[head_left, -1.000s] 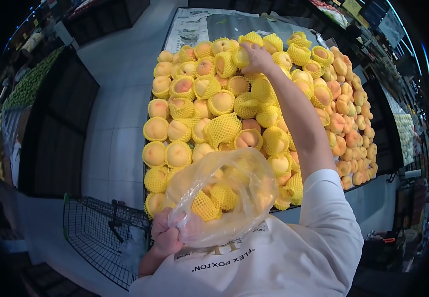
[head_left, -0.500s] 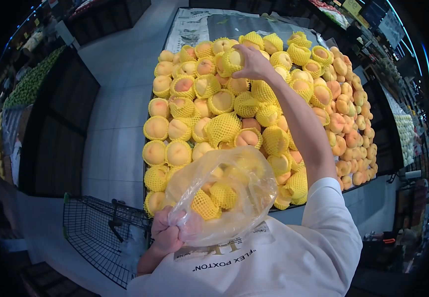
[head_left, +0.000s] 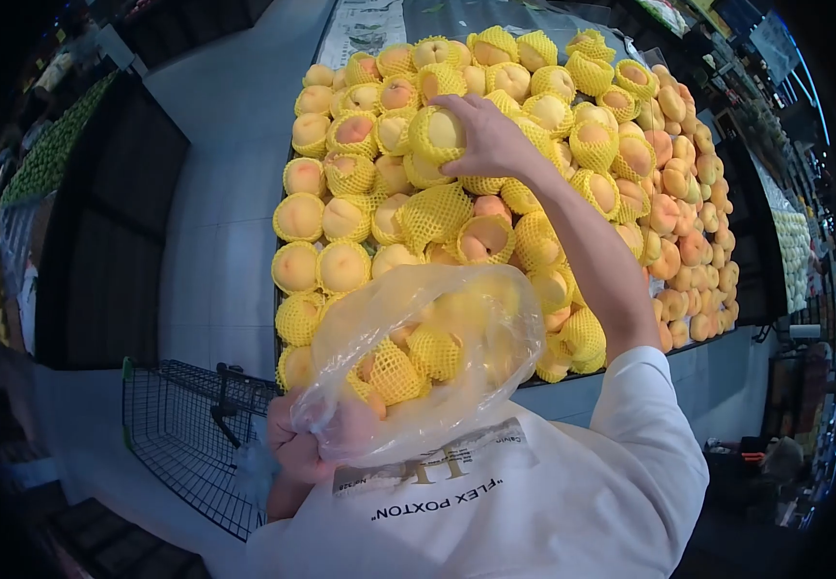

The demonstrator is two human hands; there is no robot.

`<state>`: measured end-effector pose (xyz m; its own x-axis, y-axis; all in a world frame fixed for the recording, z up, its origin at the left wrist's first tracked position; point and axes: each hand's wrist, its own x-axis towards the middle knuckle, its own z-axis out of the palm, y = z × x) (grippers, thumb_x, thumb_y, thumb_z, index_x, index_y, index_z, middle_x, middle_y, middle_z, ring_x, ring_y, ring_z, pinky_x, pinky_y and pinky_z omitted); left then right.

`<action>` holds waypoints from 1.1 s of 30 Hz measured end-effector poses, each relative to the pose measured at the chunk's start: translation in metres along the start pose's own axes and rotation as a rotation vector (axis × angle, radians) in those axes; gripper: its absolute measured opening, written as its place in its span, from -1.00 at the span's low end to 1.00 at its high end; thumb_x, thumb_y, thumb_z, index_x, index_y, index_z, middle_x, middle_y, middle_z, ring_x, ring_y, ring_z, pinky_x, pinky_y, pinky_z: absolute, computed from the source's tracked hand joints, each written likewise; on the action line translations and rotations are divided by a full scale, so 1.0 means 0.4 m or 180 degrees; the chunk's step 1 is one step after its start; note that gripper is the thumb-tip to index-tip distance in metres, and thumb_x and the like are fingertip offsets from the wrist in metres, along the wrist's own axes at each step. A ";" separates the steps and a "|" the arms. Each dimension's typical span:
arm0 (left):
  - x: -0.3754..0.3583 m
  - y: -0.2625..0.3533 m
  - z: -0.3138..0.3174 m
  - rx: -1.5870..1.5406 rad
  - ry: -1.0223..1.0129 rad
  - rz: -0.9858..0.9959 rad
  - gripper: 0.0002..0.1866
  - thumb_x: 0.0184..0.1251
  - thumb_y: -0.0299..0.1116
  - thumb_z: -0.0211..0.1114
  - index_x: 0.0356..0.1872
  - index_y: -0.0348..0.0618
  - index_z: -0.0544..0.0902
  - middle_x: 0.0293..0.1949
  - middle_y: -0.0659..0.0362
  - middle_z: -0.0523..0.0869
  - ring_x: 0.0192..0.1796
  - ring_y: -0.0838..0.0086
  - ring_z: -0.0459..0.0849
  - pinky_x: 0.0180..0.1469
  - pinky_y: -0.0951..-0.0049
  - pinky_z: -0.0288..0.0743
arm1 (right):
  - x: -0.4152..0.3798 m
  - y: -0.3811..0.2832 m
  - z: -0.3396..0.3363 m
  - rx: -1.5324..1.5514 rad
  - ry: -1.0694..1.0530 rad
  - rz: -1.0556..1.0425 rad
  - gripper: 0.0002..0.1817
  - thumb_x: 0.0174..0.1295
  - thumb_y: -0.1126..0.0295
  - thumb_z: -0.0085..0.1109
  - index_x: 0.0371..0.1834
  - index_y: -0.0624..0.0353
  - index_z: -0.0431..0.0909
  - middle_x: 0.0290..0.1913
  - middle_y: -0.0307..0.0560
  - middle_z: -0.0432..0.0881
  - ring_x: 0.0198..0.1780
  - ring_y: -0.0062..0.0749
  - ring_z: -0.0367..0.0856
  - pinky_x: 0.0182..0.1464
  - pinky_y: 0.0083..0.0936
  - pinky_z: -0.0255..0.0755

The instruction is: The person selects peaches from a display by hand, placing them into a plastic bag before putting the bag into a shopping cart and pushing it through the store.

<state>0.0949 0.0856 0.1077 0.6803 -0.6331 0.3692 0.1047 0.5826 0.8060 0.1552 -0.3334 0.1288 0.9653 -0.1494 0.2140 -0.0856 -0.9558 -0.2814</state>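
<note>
Shirt (head_left: pixel 495 502): white, lettered, lower centre of frame, nearest the camera.
Left hand (head_left: pixel 307 439): lower left of centre; fist closed tight on the gathered neck of the bag.
Bag (head_left: pixel 427 357): clear thin plastic, centre, held up in front of the chest; several netted peaches seen inside, resting low. Judged soft and slippery, with weight hanging from the gathered neck, so a full-fist hold there is best.
Trolley (head_left: pixel 186 444): black wire basket, lower left, just beside the left hand.
Floor (head_left: pixel 225 193): pale tiles, left of the display.
Display (head_left: pixel 495 183): broad heap of peaches, centre to upper right; most in yellow foam nets, bare ones massed along the right edge.
Right hand (head_left: pixel 490 140): upper centre, arm stretched across the heap; fingers curled around one peach, closed on it.
Peach (head_left: pixel 440 130): in its net, upper centre, raised just above its neighbours in the right hand. Judged light, soft-fleshed and easily bruised; the net gives cushioning and some grip. It is best cupped around the sides with spread fingers, not pinched at a point.
Green fruit (head_left: pixel 46 159): far left edge, a separate stand, well apart.
</note>
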 end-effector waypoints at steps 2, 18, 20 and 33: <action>-0.001 0.004 -0.015 -0.0336 0.0039 0.0076 -0.81 0.27 -0.63 0.19 -0.49 -0.16 0.43 -0.58 0.20 0.51 -0.60 0.53 0.40 -0.60 0.51 0.25 | -0.054 -0.011 -0.012 0.0193 0.0093 -0.0070 -0.02 -0.18 0.27 0.60 0.46 -0.08 0.36 0.26 0.05 0.56 0.33 0.05 0.49 0.37 -0.14 0.46; 0.032 0.044 -0.048 -0.0949 -0.0369 0.0476 -0.86 0.31 -0.61 0.08 -0.46 -0.21 0.44 -0.62 0.11 0.46 -0.67 0.44 0.38 -0.68 0.44 0.20 | -0.683 -0.147 -0.079 0.1049 0.0240 0.0866 -0.05 -0.26 0.37 0.59 0.39 0.00 0.45 0.29 -0.06 0.55 0.35 -0.02 0.46 0.42 -0.17 0.38; 0.031 0.046 -0.047 -0.0933 -0.0398 0.0449 -0.86 0.31 -0.61 0.08 -0.46 -0.21 0.44 -0.62 0.11 0.46 -0.67 0.45 0.38 -0.68 0.45 0.20 | -0.739 -0.157 -0.050 0.1053 0.0135 0.1011 -0.04 -0.27 0.37 0.60 0.40 -0.08 0.44 0.27 -0.09 0.55 0.35 -0.02 0.45 0.40 -0.17 0.40; 0.016 0.043 -0.036 -0.0915 -0.0454 0.0315 -0.85 0.32 -0.59 0.09 -0.46 -0.18 0.43 -0.62 0.13 0.45 -0.66 0.46 0.37 -0.67 0.45 0.21 | -0.852 -0.143 0.110 -0.0674 -0.0079 0.1379 0.08 -0.25 0.54 0.59 0.50 -0.20 0.35 0.48 -0.05 0.28 0.54 0.01 0.20 0.51 -0.03 0.20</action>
<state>0.1115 0.0991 0.1173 0.5912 -0.6193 0.5167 0.2573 0.7519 0.6070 -0.1579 -0.2168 0.0307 0.8352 -0.5415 0.0959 -0.5269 -0.8379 -0.1426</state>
